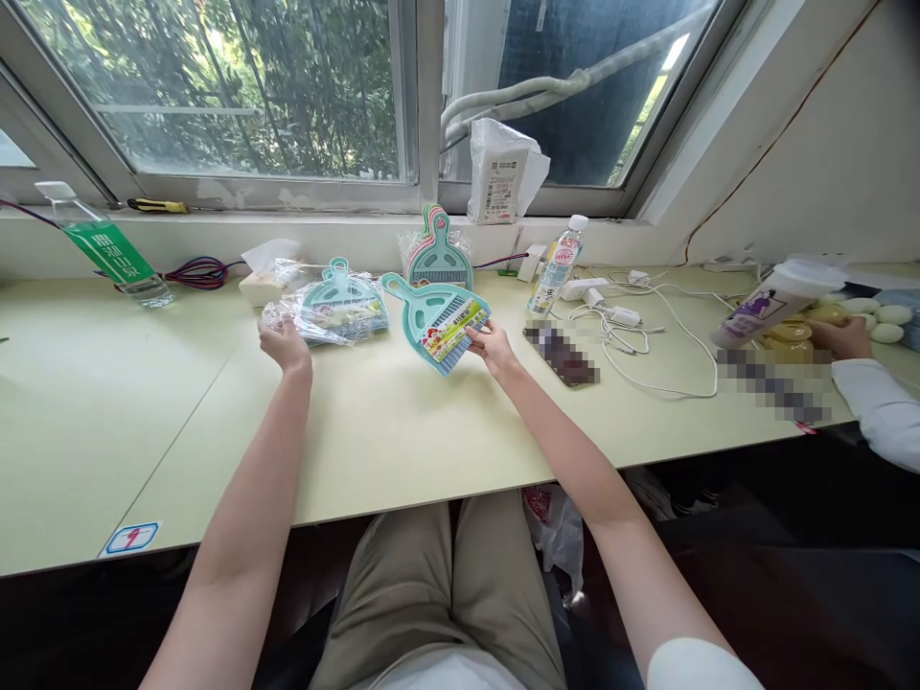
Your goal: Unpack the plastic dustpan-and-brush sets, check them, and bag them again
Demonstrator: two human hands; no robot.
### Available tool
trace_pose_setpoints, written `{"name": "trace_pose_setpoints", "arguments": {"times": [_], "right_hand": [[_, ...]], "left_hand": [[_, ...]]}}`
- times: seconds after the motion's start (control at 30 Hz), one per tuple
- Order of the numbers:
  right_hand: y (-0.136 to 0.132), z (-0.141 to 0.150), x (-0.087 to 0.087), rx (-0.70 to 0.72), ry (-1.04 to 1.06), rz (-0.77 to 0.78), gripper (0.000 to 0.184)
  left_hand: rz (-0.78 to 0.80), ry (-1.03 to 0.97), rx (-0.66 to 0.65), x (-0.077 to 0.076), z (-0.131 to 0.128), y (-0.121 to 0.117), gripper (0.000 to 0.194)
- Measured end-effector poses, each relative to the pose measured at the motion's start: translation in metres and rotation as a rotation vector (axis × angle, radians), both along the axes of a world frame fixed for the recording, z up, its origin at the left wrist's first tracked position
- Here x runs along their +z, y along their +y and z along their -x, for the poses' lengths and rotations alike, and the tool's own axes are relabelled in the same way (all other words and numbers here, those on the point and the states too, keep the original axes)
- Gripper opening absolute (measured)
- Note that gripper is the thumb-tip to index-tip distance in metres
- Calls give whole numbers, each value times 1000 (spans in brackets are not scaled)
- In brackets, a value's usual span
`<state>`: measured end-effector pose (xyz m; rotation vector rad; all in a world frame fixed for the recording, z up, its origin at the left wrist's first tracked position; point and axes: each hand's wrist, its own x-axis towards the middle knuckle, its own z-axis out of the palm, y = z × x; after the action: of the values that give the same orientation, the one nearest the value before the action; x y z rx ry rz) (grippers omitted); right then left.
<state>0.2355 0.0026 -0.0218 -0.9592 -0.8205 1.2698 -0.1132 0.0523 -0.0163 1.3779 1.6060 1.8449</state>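
My right hand is closed on the lower right corner of a teal mini dustpan, which has a brush with blue-grey bristles and a yellow-green label. The set is held tilted just above the desk. My left hand is closed on crinkled clear plastic wrap. Next to that hand lies another teal dustpan set, covered by clear plastic; whether the wrap in my fingers belongs to it I cannot tell. Behind, a stack of dustpans in teal, pink and other colours leans against the wall.
A tissue pack, a tilted green-labelled bottle and coiled wires are at left. To the right are a drink bottle, a phone, white cables, a cup and another person's hand.
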Motion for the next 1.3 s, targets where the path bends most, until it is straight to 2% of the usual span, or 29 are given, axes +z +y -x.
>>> {"name": "trace_pose_setpoints", "arguments": {"times": [0.07,0.1,0.13,0.17,0.2,0.23,0.27,0.33,0.37,0.43,0.5,0.57,0.63,0.7,0.8,0.9,1.0,1.07,1.17,1.2,1.3], "right_hand": [[-1,4,-2,14,27,-12,23],[-2,7,-3,22,38,-21,24],[-3,10,-3,29,44,-30,25],[-5,13,-3,35,44,-38,25],[-6,16,-3,41,38,-44,24],[-8,18,-3,48,28,-47,22],[-9,20,-3,59,15,-48,20],[-11,22,-1,83,-12,-44,16],[-11,22,0,93,-26,-38,15],[-9,17,2,121,-67,-7,14],[-5,8,5,157,-130,45,12],[1,-6,6,178,-192,99,12],[7,-24,7,133,-361,133,15],[11,-44,7,30,-747,139,24],[14,-71,6,-100,-1379,118,31],[12,-79,8,-201,-1680,108,40],[2,-57,18,-374,-1769,-4,48],[-8,-27,26,-404,-1765,-166,38],[-24,27,32,-231,-1664,-411,29],[-27,43,31,-165,-1650,-448,28],[-29,73,25,-134,-1554,-395,26]], "left_hand": [[-73,134,345,6,-5,-13,62],[-103,218,466,10,-12,-21,68],[-133,303,515,15,-22,-28,67],[-159,369,480,19,-34,-34,60],[-175,401,369,22,-48,-39,51],[-169,366,195,24,-62,-43,44],[-124,247,-23,23,-77,-46,43],[80,-47,-452,18,-104,-50,52],[182,-148,-614,14,-114,-51,53],[309,-278,-779,5,-128,-53,55],[349,-352,-754,-2,-131,-53,53],[344,-407,-623,-6,-127,-50,40],[301,-433,-514,-7,-120,-45,29],[244,-414,-485,-7,-115,-41,27],[212,-339,-519,-6,-112,-39,30],[216,-252,-564,-5,-115,-42,34],[213,-179,-624,-5,-120,-46,37],[211,-146,-631,-4,-123,-49,38],[168,-75,-638,-4,-129,-56,38],[137,-44,-635,-5,-131,-58,37],[74,4,-587,-7,-137,-63,36]]}}
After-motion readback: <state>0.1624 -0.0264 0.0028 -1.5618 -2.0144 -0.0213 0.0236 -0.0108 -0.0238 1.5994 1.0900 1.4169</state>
